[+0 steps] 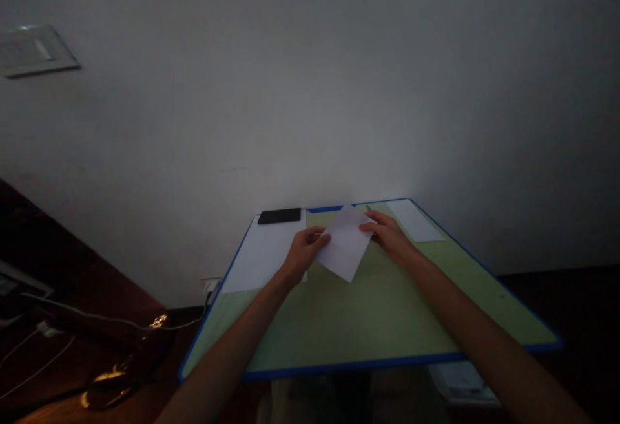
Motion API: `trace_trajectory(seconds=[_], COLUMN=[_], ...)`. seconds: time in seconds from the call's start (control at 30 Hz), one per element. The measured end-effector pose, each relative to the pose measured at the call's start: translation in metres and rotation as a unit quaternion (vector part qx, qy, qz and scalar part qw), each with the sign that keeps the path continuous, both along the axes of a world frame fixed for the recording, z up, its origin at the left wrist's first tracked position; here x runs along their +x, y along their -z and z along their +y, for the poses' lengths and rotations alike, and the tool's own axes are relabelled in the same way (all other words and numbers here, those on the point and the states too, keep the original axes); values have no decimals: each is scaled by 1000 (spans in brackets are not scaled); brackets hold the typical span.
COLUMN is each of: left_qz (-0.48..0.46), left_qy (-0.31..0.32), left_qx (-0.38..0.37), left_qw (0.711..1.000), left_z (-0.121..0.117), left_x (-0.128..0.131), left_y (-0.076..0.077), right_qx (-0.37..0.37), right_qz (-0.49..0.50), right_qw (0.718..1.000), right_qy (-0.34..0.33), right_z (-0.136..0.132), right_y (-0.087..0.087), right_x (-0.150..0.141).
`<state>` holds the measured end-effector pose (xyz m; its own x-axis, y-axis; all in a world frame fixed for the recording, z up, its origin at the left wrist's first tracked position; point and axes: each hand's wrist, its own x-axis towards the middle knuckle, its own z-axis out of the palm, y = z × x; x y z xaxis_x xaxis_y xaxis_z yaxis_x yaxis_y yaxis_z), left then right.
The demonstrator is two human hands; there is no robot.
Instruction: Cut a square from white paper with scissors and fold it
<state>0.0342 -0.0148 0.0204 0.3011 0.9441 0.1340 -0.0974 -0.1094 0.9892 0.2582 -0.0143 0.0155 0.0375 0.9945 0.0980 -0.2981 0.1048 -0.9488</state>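
Observation:
A small white sheet of paper (345,246) is held up between my two hands above the table, turned so that one corner points down toward me. My left hand (307,248) pinches its left side, thumb on the near face and fingers behind. On the right side, my right hand (385,233) grips the sheet the same way. Whether the sheet is a single layer or folded I cannot tell.
The light green table (339,333) has a blue edge and stands against a grey wall (310,88). At the back left, a black phone-like slab (279,216) lies on larger white paper (256,253). Another white sheet (417,220) lies back right. Cables (121,324) hang at left.

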Motion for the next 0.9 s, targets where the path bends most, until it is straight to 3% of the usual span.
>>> trace_trajectory(seconds=[0.33,0.53,0.63,0.73,0.9], left_qz=[7,-39,-33,-9,13], left_qy=[32,115,151,146,114], left_qx=[-6,-121,-112,-110,-106], left_qw=[999,985,982,983,988], left_z=[-5,-7,-9,-12,-12], left_x=[1,6,7,8,6], left_y=[-3,-5,-4,-3,-4], right_qx=[24,72,112,143,110], right_qz=[-2,-63,-101,-116,-68], right_qw=[998,995,988,983,991], right_qy=[51,-7,-35,-26,-22], right_z=[5,0,-5,-9,-11], right_y=[9,14,13,12,10], right_x=[-2,-14,-20,-24,-26])
